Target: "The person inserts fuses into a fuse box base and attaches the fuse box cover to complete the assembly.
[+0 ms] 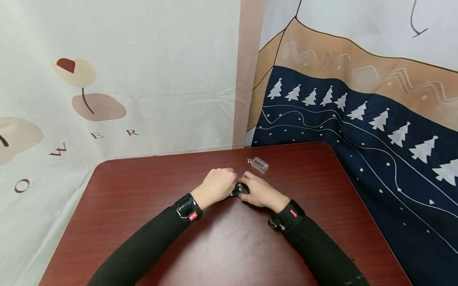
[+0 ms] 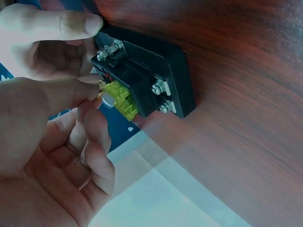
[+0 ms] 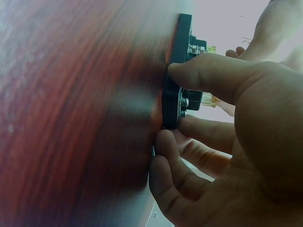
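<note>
A black fuse block (image 2: 163, 59) with metal screw terminals stands on the table between my hands. Yellow see-through blade fuses (image 2: 125, 101) sit in a row along its raised middle. With thumb and finger, my left hand (image 1: 216, 184) pinches a yellow blade fuse at one end of that row; the fingertips hide most of it. My right hand (image 1: 261, 190) grips the base of the block, its thumb (image 3: 189, 71) on one long edge and its fingers at the opposite side. From the head view, both hands cover much of the block.
Beyond my right hand lies a small clear plastic case (image 1: 259, 165). Tiny gold-coloured pieces (image 1: 249, 161) are just left of it. The reddish-brown wooden table (image 1: 143, 182) ends at printed curtains (image 1: 179, 79) behind.
</note>
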`<act>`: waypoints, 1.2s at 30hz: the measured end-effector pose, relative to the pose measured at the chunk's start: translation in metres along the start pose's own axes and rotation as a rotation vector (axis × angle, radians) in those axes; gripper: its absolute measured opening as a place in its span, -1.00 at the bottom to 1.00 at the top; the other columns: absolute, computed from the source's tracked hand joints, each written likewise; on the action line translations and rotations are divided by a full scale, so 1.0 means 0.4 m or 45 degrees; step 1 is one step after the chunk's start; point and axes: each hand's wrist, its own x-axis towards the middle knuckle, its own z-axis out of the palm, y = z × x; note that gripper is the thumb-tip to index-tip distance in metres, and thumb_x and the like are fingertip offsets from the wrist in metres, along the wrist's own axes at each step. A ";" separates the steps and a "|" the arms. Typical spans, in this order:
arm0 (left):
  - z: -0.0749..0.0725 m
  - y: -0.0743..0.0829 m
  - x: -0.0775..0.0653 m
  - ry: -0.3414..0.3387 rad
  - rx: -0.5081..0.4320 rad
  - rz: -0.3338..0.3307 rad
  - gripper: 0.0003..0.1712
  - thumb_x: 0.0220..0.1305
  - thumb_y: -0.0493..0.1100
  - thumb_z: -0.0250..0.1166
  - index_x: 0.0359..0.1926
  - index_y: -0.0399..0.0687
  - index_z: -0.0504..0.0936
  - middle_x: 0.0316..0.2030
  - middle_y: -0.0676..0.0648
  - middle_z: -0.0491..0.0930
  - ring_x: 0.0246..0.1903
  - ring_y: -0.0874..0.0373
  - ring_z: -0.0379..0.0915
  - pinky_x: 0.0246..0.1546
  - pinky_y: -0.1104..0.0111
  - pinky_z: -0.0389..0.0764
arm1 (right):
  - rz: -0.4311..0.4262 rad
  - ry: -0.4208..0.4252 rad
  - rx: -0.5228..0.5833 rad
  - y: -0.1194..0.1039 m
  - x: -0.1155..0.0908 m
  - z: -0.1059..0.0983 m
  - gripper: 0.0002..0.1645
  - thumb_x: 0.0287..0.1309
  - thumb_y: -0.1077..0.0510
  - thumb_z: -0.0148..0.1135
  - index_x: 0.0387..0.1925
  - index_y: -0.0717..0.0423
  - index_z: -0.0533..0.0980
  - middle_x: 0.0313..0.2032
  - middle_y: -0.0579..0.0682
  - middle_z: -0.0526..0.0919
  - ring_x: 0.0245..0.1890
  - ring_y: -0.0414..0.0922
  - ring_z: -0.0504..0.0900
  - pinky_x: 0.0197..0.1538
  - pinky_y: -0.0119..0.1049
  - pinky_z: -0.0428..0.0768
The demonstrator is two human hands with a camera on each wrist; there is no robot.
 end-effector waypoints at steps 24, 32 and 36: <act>0.012 0.007 0.006 0.019 0.008 0.020 -0.84 0.48 -0.21 0.38 -0.27 -0.01 0.84 -0.28 -0.01 0.79 -0.33 0.04 0.78 -0.38 0.15 0.78 | 0.019 0.008 0.024 -0.002 -0.002 0.000 -0.45 0.35 0.07 0.49 0.32 0.12 0.65 0.10 -0.04 0.56 -0.04 -0.14 0.58 0.11 -0.16 0.63; 0.026 0.012 0.006 0.015 0.041 0.005 -0.83 0.49 -0.22 0.37 -0.29 0.00 0.83 -0.28 -0.02 0.79 -0.30 0.06 0.78 -0.35 0.16 0.80 | 0.023 0.003 0.023 0.003 -0.003 0.007 -0.45 0.35 0.08 0.48 0.32 0.10 0.65 0.04 -0.09 0.54 -0.10 -0.17 0.53 0.02 -0.22 0.57; 0.028 0.014 0.008 0.028 0.046 -0.001 -0.83 0.48 -0.22 0.39 -0.31 0.00 0.82 -0.30 -0.02 0.79 -0.32 0.06 0.78 -0.37 0.17 0.80 | 0.021 0.012 0.022 0.005 -0.003 0.006 -0.44 0.34 0.09 0.48 0.32 0.11 0.65 0.04 -0.09 0.54 -0.10 -0.17 0.53 0.01 -0.22 0.57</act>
